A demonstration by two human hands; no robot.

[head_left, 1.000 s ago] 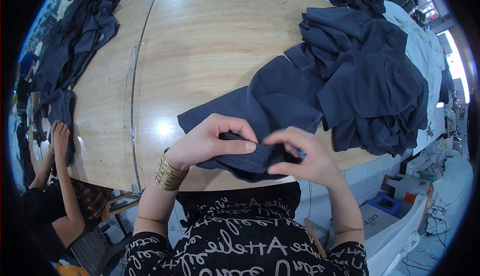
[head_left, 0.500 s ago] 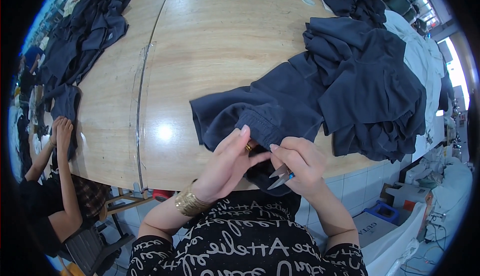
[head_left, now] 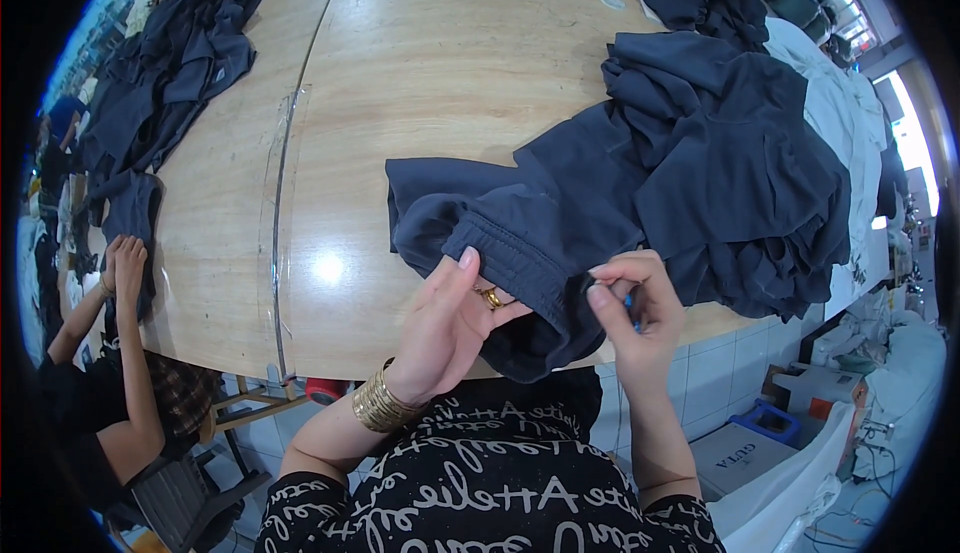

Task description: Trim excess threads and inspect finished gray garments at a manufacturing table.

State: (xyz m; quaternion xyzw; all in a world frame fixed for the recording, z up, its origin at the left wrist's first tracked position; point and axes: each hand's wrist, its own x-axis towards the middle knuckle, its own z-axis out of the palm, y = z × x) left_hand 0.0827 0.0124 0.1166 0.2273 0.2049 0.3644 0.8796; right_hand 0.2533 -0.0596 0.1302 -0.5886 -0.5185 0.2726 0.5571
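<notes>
Dark navy trousers or shorts (head_left: 590,168) lie partly on the table near me, their gathered elastic waistband (head_left: 510,253) lifted toward me. My left hand (head_left: 450,328) is closed on the waistband, thumb on top and fingers inside the opening. My right hand (head_left: 640,318) is at the band's right edge, thumb and forefinger pinched together there. A thread, if any, is too fine to make out. Small thread snips with a blue part (head_left: 630,305) sit in the curled right fingers; their blades are hidden now.
More dark garments (head_left: 740,173) are heaped at right, beside pale cloth (head_left: 845,143). Another dark pile (head_left: 170,73) lies at far left, where a co-worker's hands (head_left: 125,263) rest on a garment. A seam (head_left: 280,213) crosses the wooden table (head_left: 420,83).
My right hand has moved right and slightly up, turning so the snips' blades no longer show. The waistband has spread wider and shifted slightly left with my left hand.
</notes>
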